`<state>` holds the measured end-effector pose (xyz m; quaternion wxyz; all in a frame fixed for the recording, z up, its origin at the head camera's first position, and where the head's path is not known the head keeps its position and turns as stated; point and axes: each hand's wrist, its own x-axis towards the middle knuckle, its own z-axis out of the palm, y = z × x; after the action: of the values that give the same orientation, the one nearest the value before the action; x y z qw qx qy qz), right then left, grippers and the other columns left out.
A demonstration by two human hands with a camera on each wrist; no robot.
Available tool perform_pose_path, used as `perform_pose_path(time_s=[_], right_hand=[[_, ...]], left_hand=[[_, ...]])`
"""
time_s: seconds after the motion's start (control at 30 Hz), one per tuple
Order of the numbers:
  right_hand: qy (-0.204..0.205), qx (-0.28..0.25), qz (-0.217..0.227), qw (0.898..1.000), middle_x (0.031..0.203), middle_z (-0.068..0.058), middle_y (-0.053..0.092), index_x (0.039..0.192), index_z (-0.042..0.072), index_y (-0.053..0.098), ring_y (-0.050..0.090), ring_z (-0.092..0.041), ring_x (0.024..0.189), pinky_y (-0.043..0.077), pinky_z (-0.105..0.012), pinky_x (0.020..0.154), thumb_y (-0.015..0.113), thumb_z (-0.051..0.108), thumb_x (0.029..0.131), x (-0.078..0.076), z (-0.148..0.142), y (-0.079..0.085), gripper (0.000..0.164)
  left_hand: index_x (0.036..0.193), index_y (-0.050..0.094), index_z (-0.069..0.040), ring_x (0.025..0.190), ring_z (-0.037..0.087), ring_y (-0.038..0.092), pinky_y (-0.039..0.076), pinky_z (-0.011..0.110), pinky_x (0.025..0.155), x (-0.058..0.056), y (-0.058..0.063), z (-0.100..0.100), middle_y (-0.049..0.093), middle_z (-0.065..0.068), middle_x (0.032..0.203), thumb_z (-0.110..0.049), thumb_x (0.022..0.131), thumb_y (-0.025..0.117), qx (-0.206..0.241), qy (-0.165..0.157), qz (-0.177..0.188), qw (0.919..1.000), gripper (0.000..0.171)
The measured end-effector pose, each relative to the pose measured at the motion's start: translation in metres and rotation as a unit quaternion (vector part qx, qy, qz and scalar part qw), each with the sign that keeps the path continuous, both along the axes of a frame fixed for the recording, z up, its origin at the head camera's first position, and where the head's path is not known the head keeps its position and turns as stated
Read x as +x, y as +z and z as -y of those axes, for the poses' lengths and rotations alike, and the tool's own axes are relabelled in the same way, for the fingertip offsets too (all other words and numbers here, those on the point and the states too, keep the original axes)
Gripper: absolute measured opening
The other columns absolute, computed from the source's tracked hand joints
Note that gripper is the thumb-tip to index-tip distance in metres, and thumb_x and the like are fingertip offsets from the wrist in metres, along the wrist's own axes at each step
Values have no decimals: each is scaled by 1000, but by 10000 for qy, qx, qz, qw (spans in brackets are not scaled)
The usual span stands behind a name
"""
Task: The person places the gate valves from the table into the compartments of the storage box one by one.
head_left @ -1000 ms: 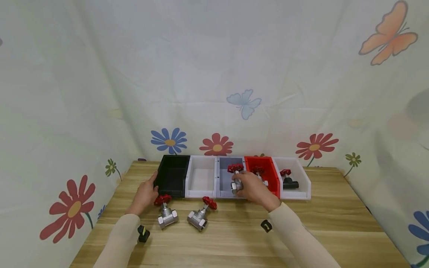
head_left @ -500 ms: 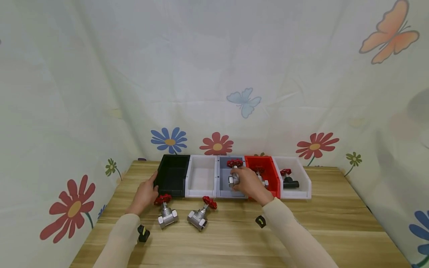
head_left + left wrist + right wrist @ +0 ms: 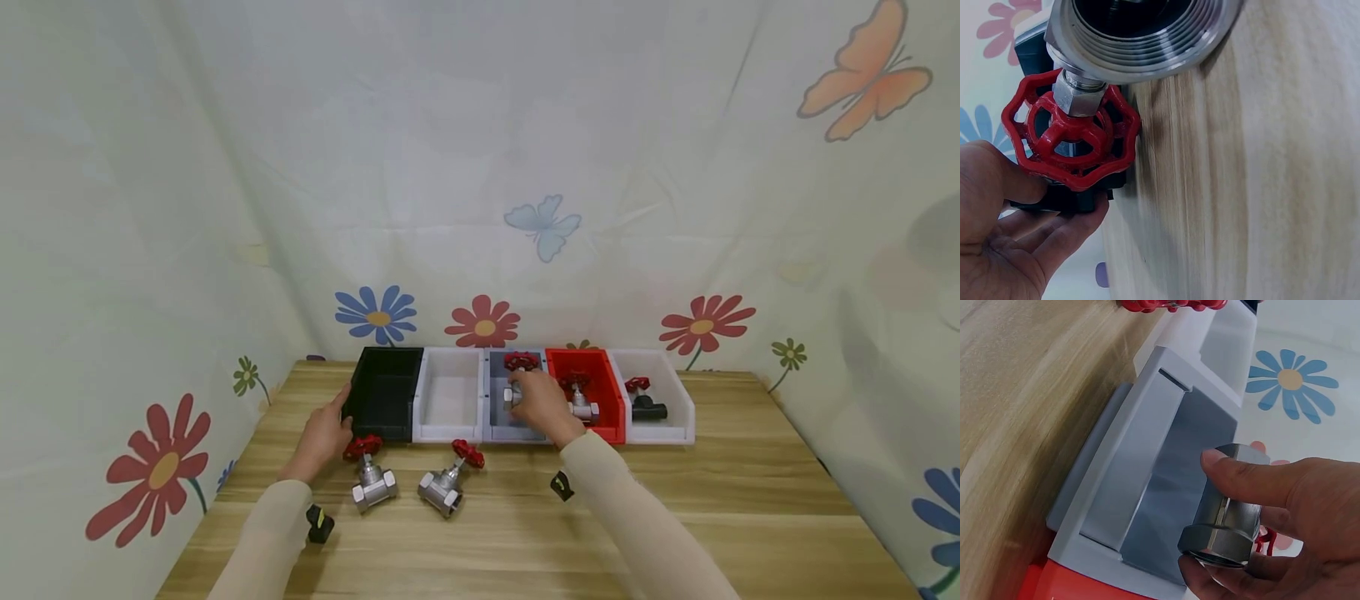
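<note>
My right hand [image 3: 547,404] grips a metal valve [image 3: 1222,519] by its silver body, thumb on one side and fingers on the other. The valve is at the grey bin [image 3: 1107,469], its red handwheel [image 3: 521,361] towards the back wall. Whether it touches the bin floor cannot be told. At the far left, my left hand [image 3: 322,437] holds the side wall of the black bin [image 3: 386,387] between thumb and fingers. Close to that hand, a silver valve with a red handwheel [image 3: 1072,134] lies on the table; a second such valve [image 3: 441,492] lies to its right.
The bins stand in a row near the curtain. A white bin [image 3: 452,404] sits between black and grey. Right of grey, a red bin [image 3: 618,392] contains a metal valve [image 3: 581,408], and another white bin [image 3: 681,417] contains a black valve [image 3: 648,408] with a red handle.
My right hand has moved the valve slightly left and farther back within the grey bin's area. The left hand keeps its place on the black bin.
</note>
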<state>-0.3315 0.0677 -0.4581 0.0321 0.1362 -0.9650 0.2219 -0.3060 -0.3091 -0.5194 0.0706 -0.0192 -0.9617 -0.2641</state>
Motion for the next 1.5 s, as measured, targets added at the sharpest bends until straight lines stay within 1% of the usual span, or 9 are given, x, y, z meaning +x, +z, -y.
perform_pose_path(time_s=[0.1, 0.23, 0.37, 0.6, 0.7, 0.97, 1.17, 1.33, 1.5], right_hand=[[-83, 12, 26, 10000, 117, -10, 69, 122, 9, 68, 59, -28, 104, 52, -46, 95, 85, 13, 74, -3, 3, -2, 52], [-117, 15, 45, 9999, 118, -11, 69, 122, 8, 67, 60, -28, 104, 52, -46, 95, 84, 12, 74, -6, 7, -6, 51], [-110, 109, 88, 9998, 117, -11, 70, 124, 7, 66, 62, -27, 99, 54, -45, 93, 82, 10, 76, -9, 9, -10, 50], [-161, 316, -24, 9994, 112, -12, 71, 121, 7, 67, 65, -28, 94, 55, -45, 87, 77, 7, 77, -15, 13, -20, 44], [-176, 395, -18, 9991, 111, -12, 71, 119, 7, 68, 65, -29, 95, 55, -45, 88, 76, 7, 78, -17, 15, -25, 42], [-121, 451, 52, 9989, 102, -12, 71, 114, 6, 69, 66, -28, 89, 56, -45, 81, 75, 8, 80, -20, 18, -35, 35], [-66, 448, -91, 9989, 89, -11, 71, 100, 5, 71, 65, -26, 77, 55, -42, 71, 73, 7, 80, -22, 19, -41, 20], [-103, 415, -38, 9991, 84, -10, 69, 94, 5, 70, 60, -23, 72, 52, -41, 68, 73, 5, 80, -25, 20, -47, 15], [-153, 353, 65, 9992, 87, -10, 69, 98, 5, 70, 59, -22, 73, 52, -40, 69, 74, 4, 79, -28, 22, -51, 19]], left_hand=[[154, 26, 1, 54, 20, 43, 43, 36, 62, 0, 0, 0, 52, 12, 60, -3, 92, 53, -11, 10, -25, 10000, 67], [153, 28, 1, 62, 24, 49, 49, 45, 71, 0, 0, 0, 64, 25, 77, -3, 92, 53, -38, 46, -104, 9999, 66], [153, 28, 1, 67, 25, 52, 51, 48, 77, -1, -1, -1, 66, 30, 88, -3, 92, 54, -61, 60, -107, 9999, 67], [154, 26, 0, 61, 23, 49, 46, 39, 68, -1, -2, 0, 60, 18, 70, -4, 92, 54, -2, 28, -29, 10000, 67], [154, 26, -1, 60, 22, 48, 45, 38, 67, -1, -2, 0, 58, 15, 67, -4, 93, 54, 9, 18, 14, 10000, 68], [153, 27, 0, 63, 23, 50, 49, 42, 72, 1, -1, 0, 64, 22, 77, -4, 92, 54, -70, 47, -55, 9999, 67], [153, 28, 0, 60, 22, 50, 48, 42, 70, 1, 0, 0, 64, 24, 77, -4, 92, 55, -100, 12, -105, 9999, 67], [153, 28, 1, 65, 24, 52, 51, 48, 78, 2, 1, -1, 65, 29, 85, -4, 92, 55, -62, -1, -143, 9999, 66], [152, 29, 2, 74, 28, 56, 51, 55, 87, 3, 0, 0, 65, 33, 94, -4, 92, 54, -103, 17, -202, 9997, 66]])
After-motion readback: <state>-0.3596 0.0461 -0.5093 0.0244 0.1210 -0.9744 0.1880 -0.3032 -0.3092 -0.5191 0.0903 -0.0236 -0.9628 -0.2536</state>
